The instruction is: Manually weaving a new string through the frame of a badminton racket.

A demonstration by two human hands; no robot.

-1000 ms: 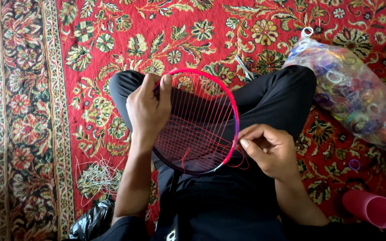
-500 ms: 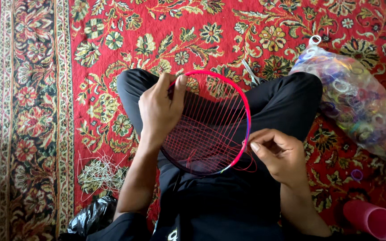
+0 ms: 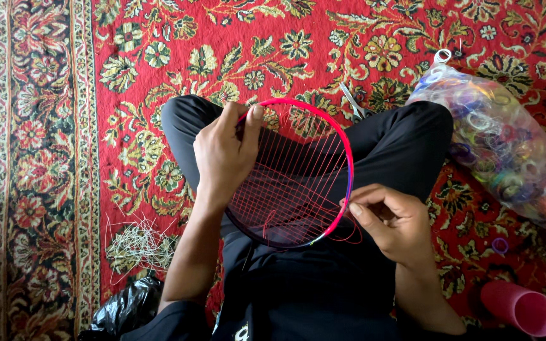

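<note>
Looking down, I read the scene from left to right.
Carpet border: the red floral carpet (image 3: 146,38) has a dark patterned band along its left edge; open room lies across the top.
Black bag: crumpled black plastic bag (image 3: 124,309) at bottom left, beside a tangle of pale thread scraps (image 3: 137,246).
Left hand: my left hand (image 3: 225,155) has its grip closed on the hoop's upper-left rim.
Hoop: pink hoop (image 3: 298,173) strung with red threads, resting on my lap.
Right hand: my right hand (image 3: 393,224) pinches red thread (image 3: 349,235) at the hoop's lower-right rim.
Scissors: scissors (image 3: 355,104) on the carpet behind my knee.
Clear bag: clear bag of coloured rings (image 3: 507,151), far right.
Cup: pink cup (image 3: 522,309) on its side, bottom right.
</note>
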